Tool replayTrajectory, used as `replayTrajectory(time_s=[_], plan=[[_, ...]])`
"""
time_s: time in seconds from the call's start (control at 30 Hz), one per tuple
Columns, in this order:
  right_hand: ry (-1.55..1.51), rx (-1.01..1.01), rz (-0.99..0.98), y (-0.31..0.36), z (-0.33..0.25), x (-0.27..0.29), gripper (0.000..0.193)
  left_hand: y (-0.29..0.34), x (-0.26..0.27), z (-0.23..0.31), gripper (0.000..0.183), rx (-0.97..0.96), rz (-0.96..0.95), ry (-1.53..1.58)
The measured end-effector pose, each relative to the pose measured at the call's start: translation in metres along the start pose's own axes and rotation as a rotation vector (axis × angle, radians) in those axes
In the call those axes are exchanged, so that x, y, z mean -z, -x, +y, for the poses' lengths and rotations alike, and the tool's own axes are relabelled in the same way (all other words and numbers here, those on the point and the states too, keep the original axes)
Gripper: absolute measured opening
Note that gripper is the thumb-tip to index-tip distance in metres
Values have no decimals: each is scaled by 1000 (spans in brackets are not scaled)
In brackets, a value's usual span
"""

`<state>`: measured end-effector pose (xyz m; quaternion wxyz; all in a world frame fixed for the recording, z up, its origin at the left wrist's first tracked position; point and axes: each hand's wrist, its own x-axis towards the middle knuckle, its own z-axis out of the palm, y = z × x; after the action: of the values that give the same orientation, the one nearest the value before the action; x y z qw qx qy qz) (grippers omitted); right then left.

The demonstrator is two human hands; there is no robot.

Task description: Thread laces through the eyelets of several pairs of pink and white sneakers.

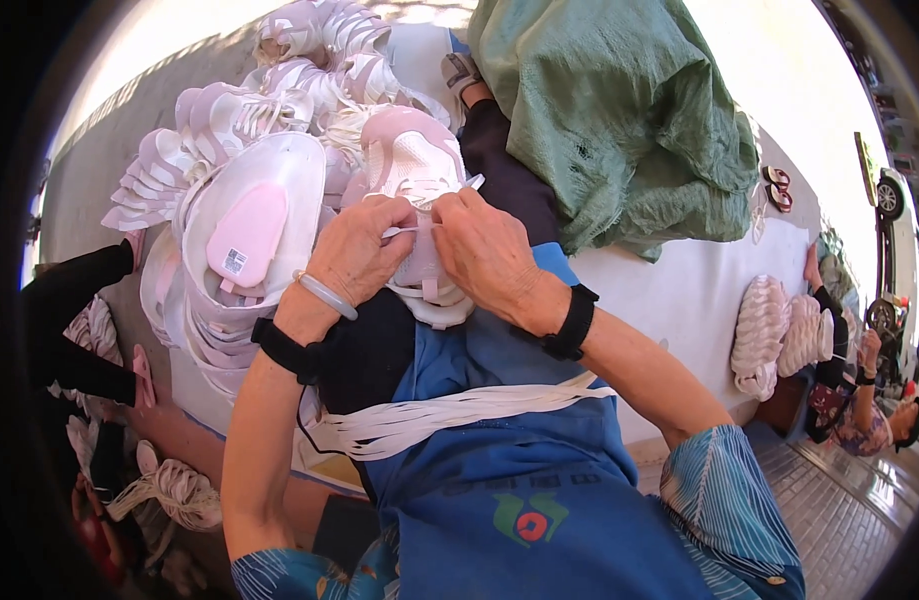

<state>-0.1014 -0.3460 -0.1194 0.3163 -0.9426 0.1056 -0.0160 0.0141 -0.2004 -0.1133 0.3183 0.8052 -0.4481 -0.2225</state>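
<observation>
- Over the lap, a pink-and-white shoe (407, 165) is lying with its toe pointing far.
- At its middle, the left hand (364, 245) is pinching a white lace (400, 231) between thumb and forefinger.
- Just right of it, the right hand (494, 250) is curling its fingers close together; whether they are pinching the lace, I cannot tell, as the hand is hiding its tips.
- Nearer, a lace bundle (449, 418) is lying across the blue apron (539, 480).
- To the left, more shoes (304, 205) are piling up.
- Far right, a green sack (619, 120) is slumping.
</observation>
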Motion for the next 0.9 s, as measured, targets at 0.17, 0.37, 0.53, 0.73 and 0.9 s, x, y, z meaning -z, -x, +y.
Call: replayTrajectory(time_s=[0.17, 0.37, 0.53, 0.73, 0.9], plan=[[51, 248, 165, 6, -6, 24, 23, 30, 28, -10, 5, 121, 141, 212], [-269, 516, -12, 30, -38, 11, 21, 64, 40, 20, 17, 741, -170, 1351], [-398, 414, -326, 46, -50, -5, 20, 83, 45, 30, 21, 445, -174, 1748], [-435, 268, -310, 40, -39, 46, 37, 118, 102, 22, 18, 47, 222, 1953], [-620, 158, -239, 56, -14, 71, 37, 142, 114, 1, 15, 61, 440, 2049]])
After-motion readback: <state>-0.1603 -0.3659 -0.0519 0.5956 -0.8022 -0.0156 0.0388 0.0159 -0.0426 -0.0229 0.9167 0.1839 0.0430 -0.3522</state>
